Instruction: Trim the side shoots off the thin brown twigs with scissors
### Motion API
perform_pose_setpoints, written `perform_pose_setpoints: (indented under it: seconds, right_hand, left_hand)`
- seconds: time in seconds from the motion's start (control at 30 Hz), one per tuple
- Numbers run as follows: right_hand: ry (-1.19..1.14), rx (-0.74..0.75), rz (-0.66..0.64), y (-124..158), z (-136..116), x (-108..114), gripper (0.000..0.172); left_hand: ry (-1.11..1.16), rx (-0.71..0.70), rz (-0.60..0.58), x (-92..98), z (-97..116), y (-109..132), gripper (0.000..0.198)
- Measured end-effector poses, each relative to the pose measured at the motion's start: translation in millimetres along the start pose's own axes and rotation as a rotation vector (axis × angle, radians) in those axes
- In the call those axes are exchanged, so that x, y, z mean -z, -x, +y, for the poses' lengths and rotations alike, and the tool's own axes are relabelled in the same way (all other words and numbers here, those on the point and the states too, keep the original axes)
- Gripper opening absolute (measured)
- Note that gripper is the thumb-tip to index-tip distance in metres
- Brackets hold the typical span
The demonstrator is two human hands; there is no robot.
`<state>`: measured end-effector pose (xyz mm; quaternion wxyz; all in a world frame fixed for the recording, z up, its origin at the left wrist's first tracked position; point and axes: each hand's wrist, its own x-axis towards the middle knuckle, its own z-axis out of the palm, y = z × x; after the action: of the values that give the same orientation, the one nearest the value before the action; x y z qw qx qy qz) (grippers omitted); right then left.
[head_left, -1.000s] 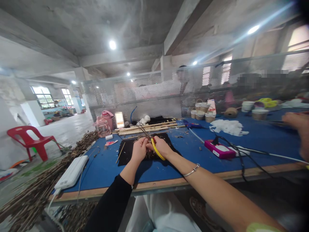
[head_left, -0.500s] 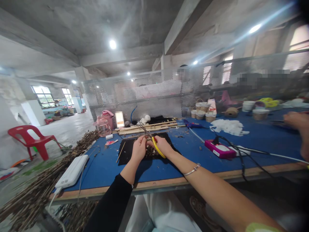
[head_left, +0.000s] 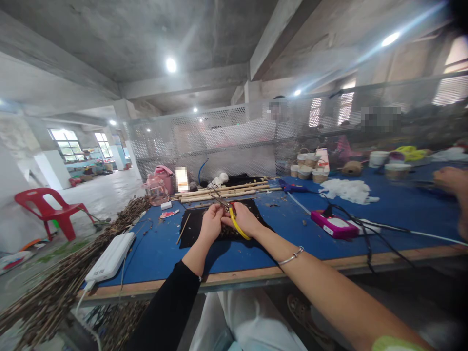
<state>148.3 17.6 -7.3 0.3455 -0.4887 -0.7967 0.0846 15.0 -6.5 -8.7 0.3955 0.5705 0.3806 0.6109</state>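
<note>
My right hand [head_left: 244,219] is wrapped round the yellow handle of a pair of scissors [head_left: 237,225], whose metal blades point up and to the left, parted a little. Close beside it, my left hand [head_left: 212,222] has its fingers pinched together near the blades; what they hold is too small to make out. Both hands are over a black cloth [head_left: 190,225] on the blue table [head_left: 155,261]. Small brown and pale bits lie on the cloth under my hands. A thin stick [head_left: 184,228] rests on the cloth's left part.
Pale sticks [head_left: 234,193] lie behind the cloth. A white power bank [head_left: 110,257] sits at the left, a magenta box [head_left: 334,225] with cables at the right. Brown twigs [head_left: 69,280] are heaped left of the table. Another person's hand [head_left: 453,180] is at the far right.
The scissor blades stand wider apart than before. My hands have stayed in nearly the same place over the cloth.
</note>
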Motion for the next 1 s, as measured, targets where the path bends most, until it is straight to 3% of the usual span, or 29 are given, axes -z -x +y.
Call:
perform_pose_setpoints:
  seconds: [0.27,0.47,1.0]
  right_hand:
    - [-0.04,0.064,0.018,0.7,2.2,-1.5,0.047]
    - [-0.084,0.022,-0.067,1.4,0.2,-1.4,0.043]
    - [0.111,-0.122,-0.076,0.0,-2.4,-2.2,0.053]
  left_hand:
    - [0.081,0.068,-0.013,-1.6,3.8,1.5,0.027]
    - [0.136,0.059,-0.036,-1.9,1.4,1.0,0.027]
    - [0.024,0.07,0.051,2.3,-11.3,-4.4,0.026]
